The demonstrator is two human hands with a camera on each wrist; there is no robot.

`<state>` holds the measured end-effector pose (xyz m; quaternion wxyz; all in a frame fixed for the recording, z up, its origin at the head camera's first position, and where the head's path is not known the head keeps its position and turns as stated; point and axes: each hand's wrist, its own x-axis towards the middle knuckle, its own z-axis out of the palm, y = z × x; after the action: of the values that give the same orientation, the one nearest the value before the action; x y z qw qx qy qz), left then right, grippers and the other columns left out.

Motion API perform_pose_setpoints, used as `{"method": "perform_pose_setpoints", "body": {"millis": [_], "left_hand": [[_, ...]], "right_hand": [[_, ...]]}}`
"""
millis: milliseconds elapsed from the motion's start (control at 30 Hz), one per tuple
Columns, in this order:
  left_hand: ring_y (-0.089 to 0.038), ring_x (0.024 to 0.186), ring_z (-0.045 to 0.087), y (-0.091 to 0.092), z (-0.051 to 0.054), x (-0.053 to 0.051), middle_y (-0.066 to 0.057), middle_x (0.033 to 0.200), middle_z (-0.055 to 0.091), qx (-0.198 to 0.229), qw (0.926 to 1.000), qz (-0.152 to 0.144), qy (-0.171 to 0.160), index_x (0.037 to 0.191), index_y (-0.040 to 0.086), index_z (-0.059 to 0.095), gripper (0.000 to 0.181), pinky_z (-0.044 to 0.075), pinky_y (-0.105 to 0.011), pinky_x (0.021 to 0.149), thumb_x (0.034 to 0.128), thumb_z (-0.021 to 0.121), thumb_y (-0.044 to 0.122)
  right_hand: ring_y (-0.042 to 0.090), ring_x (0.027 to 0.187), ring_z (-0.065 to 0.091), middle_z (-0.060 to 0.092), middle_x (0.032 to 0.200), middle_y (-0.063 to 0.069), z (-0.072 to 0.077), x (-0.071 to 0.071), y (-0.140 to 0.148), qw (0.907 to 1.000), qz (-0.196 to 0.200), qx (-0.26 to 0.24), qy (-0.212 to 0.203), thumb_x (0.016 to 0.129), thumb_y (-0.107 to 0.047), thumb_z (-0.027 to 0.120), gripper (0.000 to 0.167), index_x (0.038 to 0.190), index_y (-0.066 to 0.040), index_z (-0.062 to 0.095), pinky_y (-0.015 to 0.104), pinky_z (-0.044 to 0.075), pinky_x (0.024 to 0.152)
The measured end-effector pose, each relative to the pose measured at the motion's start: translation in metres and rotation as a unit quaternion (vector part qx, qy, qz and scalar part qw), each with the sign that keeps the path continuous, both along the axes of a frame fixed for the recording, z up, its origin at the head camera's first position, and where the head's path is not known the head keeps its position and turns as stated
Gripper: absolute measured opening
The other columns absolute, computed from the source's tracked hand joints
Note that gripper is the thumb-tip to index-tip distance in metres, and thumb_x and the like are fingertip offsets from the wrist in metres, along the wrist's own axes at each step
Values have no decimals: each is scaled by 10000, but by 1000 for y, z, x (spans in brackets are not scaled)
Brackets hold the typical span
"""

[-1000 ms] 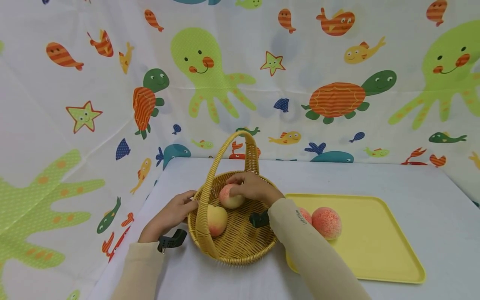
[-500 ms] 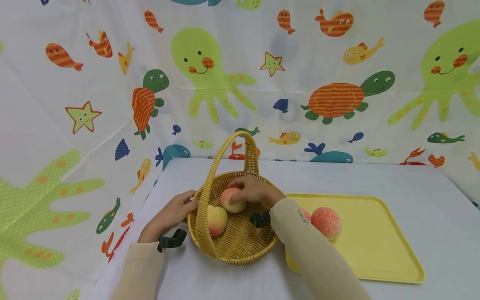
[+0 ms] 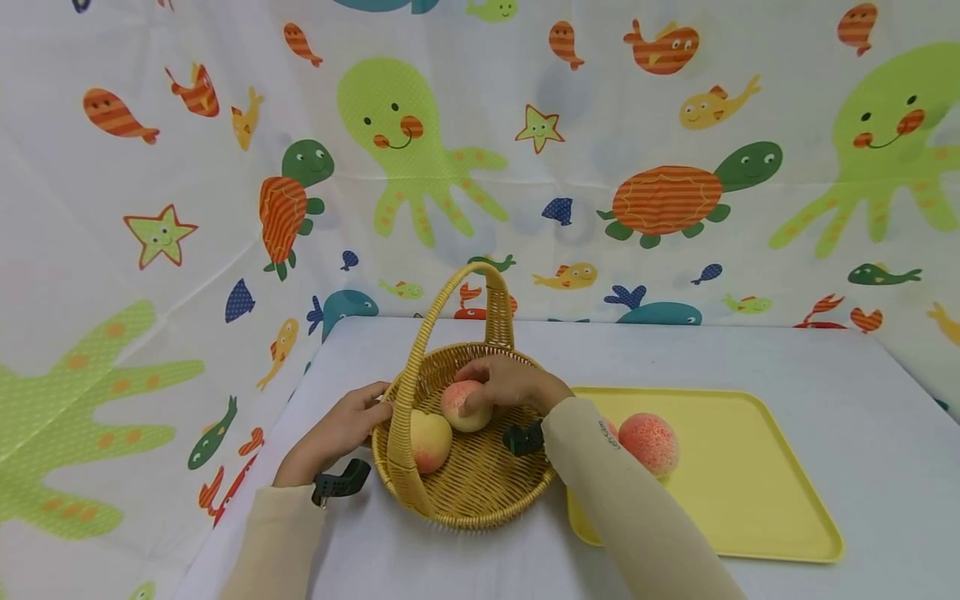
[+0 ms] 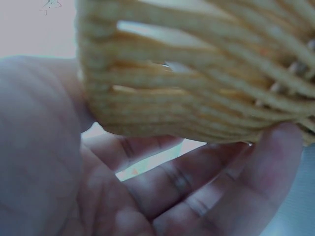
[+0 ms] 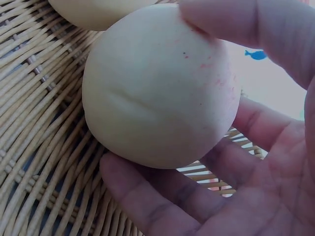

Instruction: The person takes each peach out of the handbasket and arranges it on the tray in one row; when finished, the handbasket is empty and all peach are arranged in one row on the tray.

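A woven wicker basket (image 3: 480,521) with a tall arched handle (image 3: 420,350) stands on the table. My left hand (image 3: 341,433) grips its left side; in the left wrist view the thumb lies at the rim and the fingers curl along the outer weave (image 4: 162,108). Inside the basket, my right hand (image 3: 510,383) holds a pink and cream peach (image 3: 461,408) between thumb and fingers. The right wrist view has this peach (image 5: 157,93) close to the woven floor. Another peach (image 3: 431,442), yellow and pink, lies at the basket's left, partly hidden by the handle.
Right of the basket is a yellow tray (image 3: 750,483) with a speckled pink peach (image 3: 648,443) on it. A second peach (image 3: 609,427) there is mostly covered by my right sleeve (image 3: 622,483). A sea-animal patterned cloth (image 3: 600,100) hangs behind.
My right hand and the peach in it have shifted slightly toward me and to the right inside the basket. The left hand keeps its grip on the basket's side.
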<state>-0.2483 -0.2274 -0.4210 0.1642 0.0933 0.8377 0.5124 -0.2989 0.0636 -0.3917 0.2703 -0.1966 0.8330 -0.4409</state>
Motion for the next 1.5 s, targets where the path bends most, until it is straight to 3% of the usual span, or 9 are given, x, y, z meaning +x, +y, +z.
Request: {"method": "perform_pose_setpoints", "body": {"millis": [200, 500, 700, 900, 1067, 1500], "left_hand": [[-246, 899, 722, 0, -1, 0, -170, 1153, 720, 22, 10000, -12, 18, 1416, 29, 561, 404, 631, -422, 770, 1057, 480, 195], [-246, 873, 726, -1, -1, -1, -167, 1129, 727, -6, 10000, 13, 31, 1424, 27, 555, 412, 631, -414, 753, 1054, 472, 190], [-238, 877, 714, -1, 0, 0, -165, 1154, 720, -33, 10000, 12, 25, 1411, 31, 562, 401, 628, -412, 758, 1053, 477, 192], [-238, 886, 708, 0, 1, 0, -159, 1153, 721, -48, 10000, 7, 24, 1407, 32, 565, 400, 627, -414, 767, 1051, 477, 192], [-241, 886, 711, 0, 0, 0, -161, 1146, 721, -37, 10000, 19, 29, 1397, 32, 572, 393, 627, -414, 762, 1047, 474, 181], [-243, 874, 715, 0, 1, -1, -159, 1125, 721, -53, 10000, 15, 29, 1381, 31, 579, 385, 629, -412, 761, 1046, 470, 185]], "right_hand": [[157, 1081, 623, 673, 1284, 16, -2, 0, 1, 9999, 53, 79, 49, 822, -188, 826, 606, 1402, -148, 653, 312, 554, 861], [149, 1064, 622, 700, 1226, 10, -1, 2, 5, 9988, 13, 179, 449, 808, -198, 815, 565, 1356, -143, 694, 307, 520, 908], [157, 1057, 619, 689, 1242, 21, 0, 3, 7, 9994, 20, 132, 329, 805, -176, 795, 579, 1372, -143, 683, 295, 528, 872], [180, 1090, 612, 665, 1295, 37, -3, 4, 5, 9996, -17, 121, 247, 750, -108, 827, 678, 1407, -167, 666, 330, 526, 927], [196, 1065, 615, 659, 1295, 40, -4, 4, 5, 9995, 2, 152, 261, 725, -67, 839, 747, 1438, -173, 640, 342, 540, 902], [187, 1003, 631, 668, 1187, 14, 2, 12, 16, 9987, -19, 170, 485, 714, -112, 825, 637, 1329, -165, 667, 334, 550, 855]]}}
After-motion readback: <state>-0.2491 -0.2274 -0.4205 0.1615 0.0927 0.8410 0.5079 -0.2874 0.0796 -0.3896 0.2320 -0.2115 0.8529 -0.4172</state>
